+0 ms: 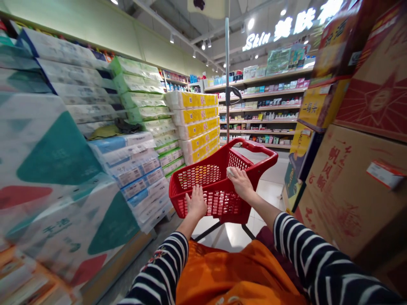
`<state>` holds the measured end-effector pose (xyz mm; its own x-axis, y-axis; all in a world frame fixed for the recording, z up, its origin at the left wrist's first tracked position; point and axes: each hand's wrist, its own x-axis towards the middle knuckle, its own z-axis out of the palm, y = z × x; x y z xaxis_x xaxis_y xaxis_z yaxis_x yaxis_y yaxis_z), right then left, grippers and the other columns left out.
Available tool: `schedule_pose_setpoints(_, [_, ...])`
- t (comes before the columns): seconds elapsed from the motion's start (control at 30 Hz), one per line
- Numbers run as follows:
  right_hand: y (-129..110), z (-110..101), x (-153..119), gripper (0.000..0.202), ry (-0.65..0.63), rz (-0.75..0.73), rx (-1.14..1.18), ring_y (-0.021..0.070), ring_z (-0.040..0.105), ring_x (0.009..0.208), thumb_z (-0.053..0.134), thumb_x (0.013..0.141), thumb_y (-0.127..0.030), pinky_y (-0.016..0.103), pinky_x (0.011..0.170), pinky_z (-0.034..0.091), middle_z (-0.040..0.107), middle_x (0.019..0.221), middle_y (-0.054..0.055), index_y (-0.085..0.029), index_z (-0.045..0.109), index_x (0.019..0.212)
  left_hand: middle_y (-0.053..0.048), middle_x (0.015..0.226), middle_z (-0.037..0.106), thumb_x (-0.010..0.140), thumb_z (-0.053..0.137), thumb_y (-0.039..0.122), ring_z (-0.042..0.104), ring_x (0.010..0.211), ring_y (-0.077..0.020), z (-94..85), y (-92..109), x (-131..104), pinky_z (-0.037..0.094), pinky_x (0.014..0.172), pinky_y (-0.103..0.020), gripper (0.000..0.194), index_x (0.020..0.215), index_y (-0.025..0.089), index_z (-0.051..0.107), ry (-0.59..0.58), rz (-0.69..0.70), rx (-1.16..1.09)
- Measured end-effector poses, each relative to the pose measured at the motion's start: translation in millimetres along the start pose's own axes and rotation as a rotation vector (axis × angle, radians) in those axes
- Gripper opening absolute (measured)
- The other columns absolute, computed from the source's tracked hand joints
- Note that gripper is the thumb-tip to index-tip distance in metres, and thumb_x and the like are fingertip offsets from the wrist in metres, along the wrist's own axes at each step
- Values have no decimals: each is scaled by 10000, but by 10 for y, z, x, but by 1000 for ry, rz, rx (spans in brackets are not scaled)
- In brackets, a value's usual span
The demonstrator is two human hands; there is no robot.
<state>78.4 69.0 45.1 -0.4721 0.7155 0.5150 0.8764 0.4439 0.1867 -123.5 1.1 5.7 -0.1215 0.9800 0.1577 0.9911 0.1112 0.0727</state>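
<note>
A red plastic shopping cart with a perforated basket stands right in front of me, side on, its handle at the far right. On the near rim, toward the left end, rests my left hand, its fingers stretched out flat and nothing visible in them. Farther right, my right hand reaches over the basket's near side. Its fingers are closed on a small white wipe, a tissue or cloth; I cannot tell which. Whether the wipe touches the cart is unclear.
Stacked tissue packs and yellow-and-white paper packs line the left. Cardboard boxes rise close on the right. Behind the cart stand a metal pole and shelves of skincare goods.
</note>
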Motion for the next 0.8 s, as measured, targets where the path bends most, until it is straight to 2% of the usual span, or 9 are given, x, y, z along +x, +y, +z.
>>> schedule_pose_setpoints(0.23, [1102, -230, -17, 412, 134, 335, -131, 292, 361, 1232, 352, 875, -147, 437, 971, 301, 427, 1380, 124, -165, 549, 1236, -78, 1521, 153, 757, 436, 195, 107, 1400, -224, 1, -7, 2, 125, 1105, -536, 710, 1429, 162, 211, 0, -4, -13])
schedule_pose_setpoints(0.33, [1338, -287, -37, 405, 147, 417, -129, 284, 374, 1216, 330, 889, -148, 427, 955, 318, 418, 1385, 117, -170, 565, 1219, -78, 1522, 147, 744, 432, 179, 104, 1400, -221, -5, -2, 5, 125, 1106, -533, 717, 1427, 151, 216, -11, -10, -20])
schedule_pose_setpoints(0.37, [1324, -285, -39, 402, 146, 409, -123, 283, 374, 1216, 334, 889, -147, 424, 956, 319, 422, 1382, 118, -169, 570, 1214, -82, 1523, 145, 740, 436, 183, 101, 1401, -223, -5, 2, 8, 127, 1105, -533, 721, 1426, 144, 217, -12, -12, -20])
schedule_pose_setpoints(0.43, [1144, -246, -33, 393, 133, 342, -98, 280, 366, 1223, 357, 881, -144, 420, 970, 309, 435, 1372, 126, -161, 574, 1209, -88, 1523, 142, 737, 447, 194, 96, 1401, -230, -4, 13, 16, 137, 1102, -536, 727, 1424, 137, 218, -8, -20, -16])
schedule_pose_setpoints(0.6, [218, -47, 24, 418, 30, 35, 23, 265, 343, 1258, 388, 861, -120, 408, 1025, 269, 433, 1382, 99, -186, 546, 1243, -87, 1524, 145, 736, 459, 194, 96, 1401, -225, 10, 0, 32, 155, 1105, -512, 726, 1422, 149, 223, -16, -7, -26])
schedule_pose_setpoints(0.67, [-29, -6, 42, 428, -12, -57, 53, 257, 342, 1264, 373, 867, -115, 402, 1030, 271, 433, 1382, 89, -197, 533, 1255, -95, 1523, 141, 740, 455, 199, 96, 1401, -224, 27, -40, 26, 153, 1107, -509, 725, 1421, 130, 220, -7, 1, -36])
schedule_pose_setpoints(0.73, [-78, -10, 49, 444, -32, -76, 54, 260, 337, 1270, 367, 864, -106, 412, 1032, 271, 423, 1389, 91, -197, 517, 1271, -102, 1524, 132, 736, 460, 206, 91, 1401, -230, 52, -98, 12, 151, 1106, -515, 732, 1420, 114, 217, 15, -25, -39])
schedule_pose_setpoints(0.8, [40, -43, 49, 464, -23, -3, 27, 275, 330, 1277, 368, 854, -92, 434, 1036, 262, 403, 1403, 105, -183, 499, 1290, -105, 1525, 124, 730, 468, 207, 84, 1402, -240, 80, -158, -4, 153, 1103, -522, 739, 1420, 116, 220, 39, -67, -39])
